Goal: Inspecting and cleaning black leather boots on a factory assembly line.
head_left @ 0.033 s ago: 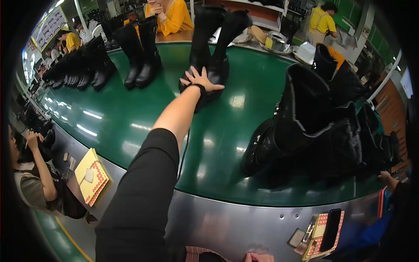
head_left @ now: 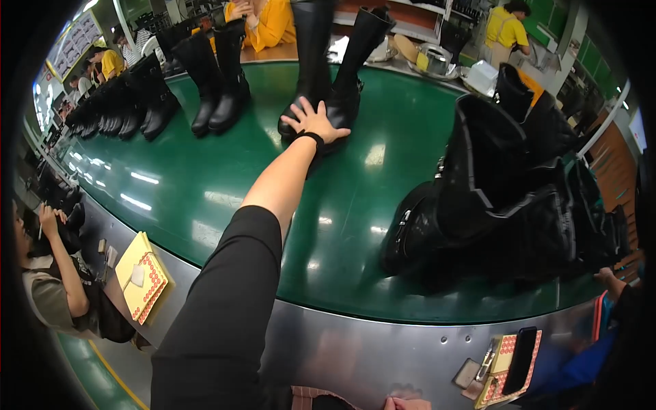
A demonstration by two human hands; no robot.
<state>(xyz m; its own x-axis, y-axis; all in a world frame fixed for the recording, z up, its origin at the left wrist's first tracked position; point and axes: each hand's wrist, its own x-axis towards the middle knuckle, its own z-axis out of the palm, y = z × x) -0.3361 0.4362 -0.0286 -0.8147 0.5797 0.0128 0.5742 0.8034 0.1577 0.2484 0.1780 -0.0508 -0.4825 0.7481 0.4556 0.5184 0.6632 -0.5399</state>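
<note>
My left hand [head_left: 316,125] reaches far across the table with fingers spread, palm down, over the toes of a pair of tall black boots. The left boot [head_left: 312,58] rises past the top of the picture; the right boot [head_left: 355,65] leans to the right, a buckle at its ankle. Whether my palm presses on the leather cannot be made out. Only part of my right hand [head_left: 408,403] shows, curled at the lower edge by the metal rim; anything inside it is hidden.
The green table [head_left: 225,171] carries black boots [head_left: 212,89] at left and a large cluster [head_left: 471,184] at right. On the metal border lie yellow card stacks [head_left: 140,280] and a phone [head_left: 521,361]. A seated person [head_left: 58,273] is at left; another person's hand [head_left: 608,277] shows at right.
The left boot's shaft stands higher and further left, so the two shafts are wider apart. My left hand stays spread over the toes. The view has shifted slightly.
</note>
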